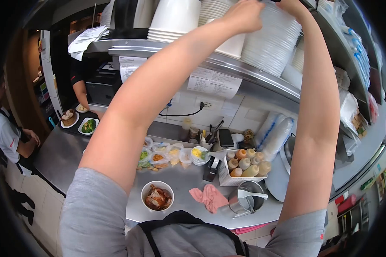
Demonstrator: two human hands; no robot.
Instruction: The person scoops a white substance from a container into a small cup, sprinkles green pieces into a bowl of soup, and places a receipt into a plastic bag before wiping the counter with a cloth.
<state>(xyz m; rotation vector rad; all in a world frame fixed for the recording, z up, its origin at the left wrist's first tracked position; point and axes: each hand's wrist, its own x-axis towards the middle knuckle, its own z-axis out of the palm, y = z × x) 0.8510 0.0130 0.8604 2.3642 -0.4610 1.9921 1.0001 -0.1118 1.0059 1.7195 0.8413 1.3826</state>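
Note:
Both my arms reach up to the shelf at the top of the head view. My left hand (245,16) is closed, its fingertips close to the top of a tall stack of clear plastic lids or containers (271,40). Across the stack, my right hand (292,7) has its fingers bent inward and is partly cut off by the frame edge. A small dark patch shows between the hands; what they grip I cannot make out. White paper tubs (176,17) stand nested beside my left forearm. Below, a white bowl (157,208) with browned meat pieces sits on the steel counter (184,192).
A pink cloth (209,198), a metal pot (247,197) with utensils and a basket of squeeze bottles (244,180) sit on the counter. Bagged ingredients (161,158) lie behind the bowl. Two people stand at left, one near a tray (78,124) of dishes. The shelf's steel edge (158,50) crosses overhead.

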